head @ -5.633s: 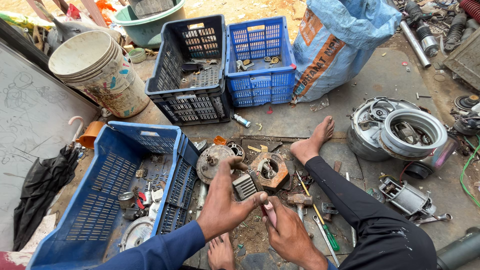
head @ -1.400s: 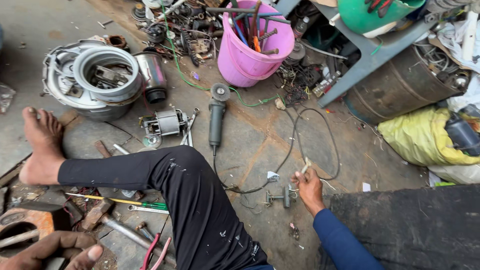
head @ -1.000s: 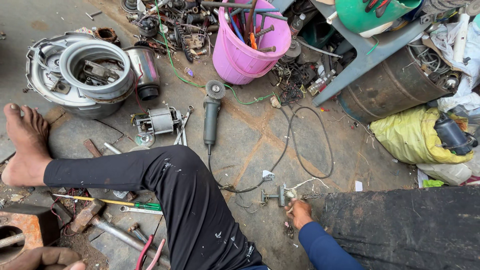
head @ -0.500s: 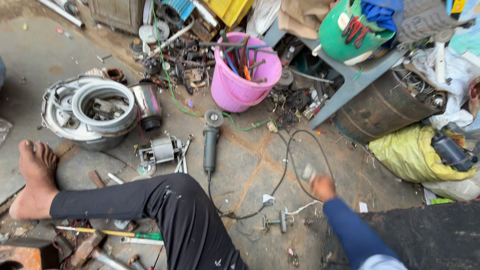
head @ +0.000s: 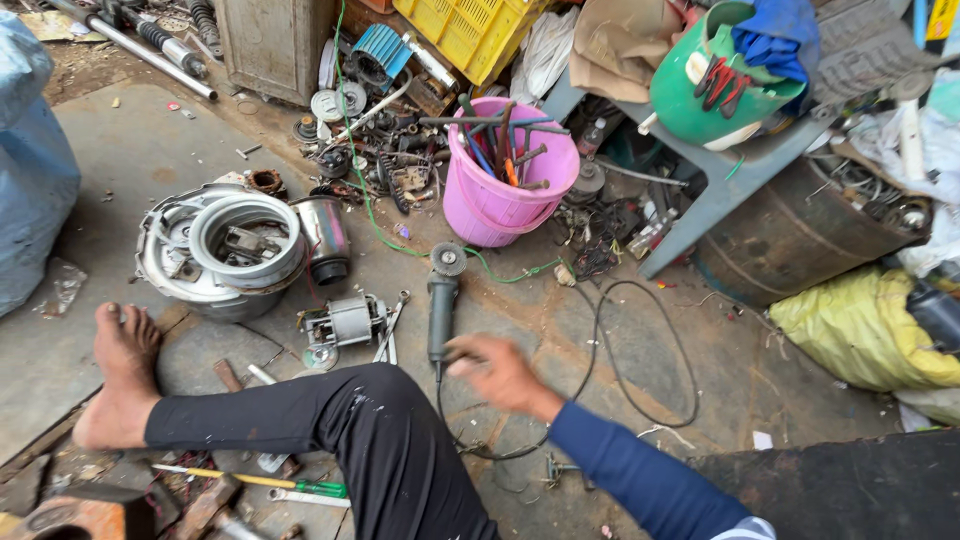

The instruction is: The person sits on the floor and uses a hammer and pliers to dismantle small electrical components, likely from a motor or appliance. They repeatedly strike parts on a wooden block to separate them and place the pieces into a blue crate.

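Note:
My right hand (head: 503, 373) is stretched out low over the concrete floor, blurred by motion, fingers spread and holding nothing. Its fingertips are right at the rear end of a dark angle grinder (head: 441, 302) that lies on the floor with its disc end pointing away. The grinder's black cable (head: 640, 352) loops on the floor to the right of the hand. My left hand is out of view. My leg in black trousers (head: 330, 430) lies bent across the foreground, ending in a bare foot (head: 120, 375) at the left.
A pink bucket of tools (head: 500, 195) stands behind the grinder. At the left are a washing-machine drum assembly (head: 225, 250) and a small motor (head: 345, 322). A yellow-handled screwdriver (head: 255, 482) lies by my leg. A yellow sack (head: 860, 330) and a green bucket (head: 715, 85) are at the right.
My right hand has left the small metal part on the floor at the right and swung left to the grinder's rear end. The view has tilted up.

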